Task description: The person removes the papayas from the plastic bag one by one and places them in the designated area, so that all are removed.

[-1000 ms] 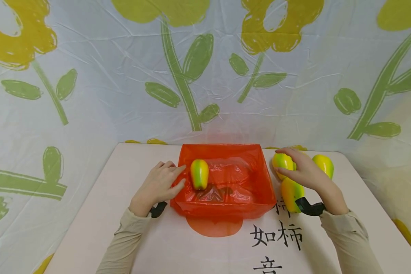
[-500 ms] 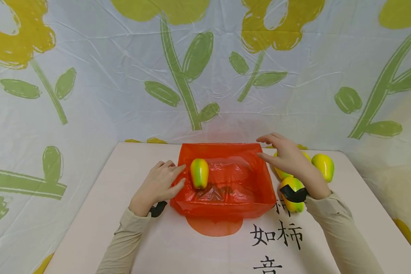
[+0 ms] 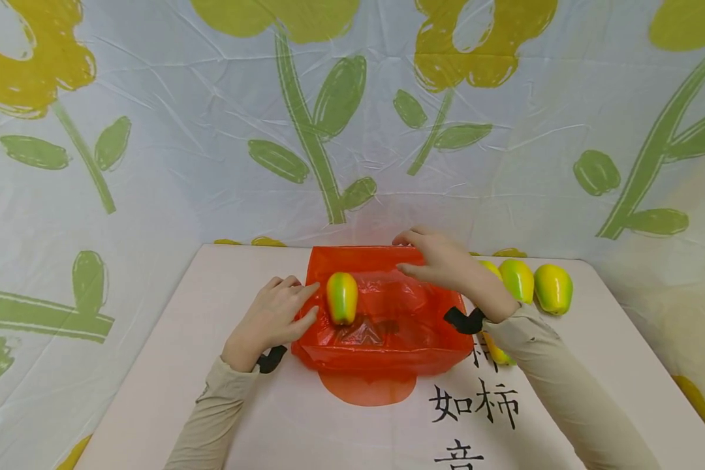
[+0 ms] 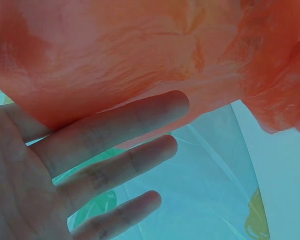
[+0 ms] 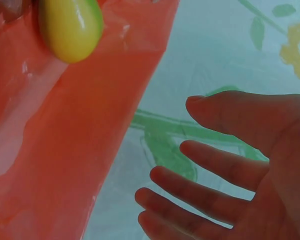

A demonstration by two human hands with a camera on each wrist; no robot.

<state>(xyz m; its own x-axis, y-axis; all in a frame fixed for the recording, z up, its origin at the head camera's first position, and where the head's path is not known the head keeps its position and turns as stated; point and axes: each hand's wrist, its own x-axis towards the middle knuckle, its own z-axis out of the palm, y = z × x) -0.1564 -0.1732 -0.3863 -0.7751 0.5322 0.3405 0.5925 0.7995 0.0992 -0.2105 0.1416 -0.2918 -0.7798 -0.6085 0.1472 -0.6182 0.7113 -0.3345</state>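
A container lined with red plastic film (image 3: 382, 360) stands at the middle of the table. Inside it, toward the left, lies a glossy yellow-green papaya-like fruit (image 3: 343, 299), also seen in the right wrist view (image 5: 72, 30). My left hand (image 3: 273, 310) is at the container's left wall with fingers extended; in the left wrist view the fingers (image 4: 140, 117) lie against the red film. Above the container's right part hovers my right hand (image 3: 446, 261), fingers spread and nothing between them, to the right of the fruit.
Several similar fruits (image 3: 553, 289) lie on the table right of the container, partly hidden by the right forearm. Black characters (image 3: 476, 401) mark the light tabletop (image 3: 258, 424) in front. A flower-patterned cloth (image 3: 211, 98) rises behind and at both sides.
My right hand has travelled left, from above the fruits on the right to above the container, with nothing in it. The left hand and the fruit inside have stayed in place.
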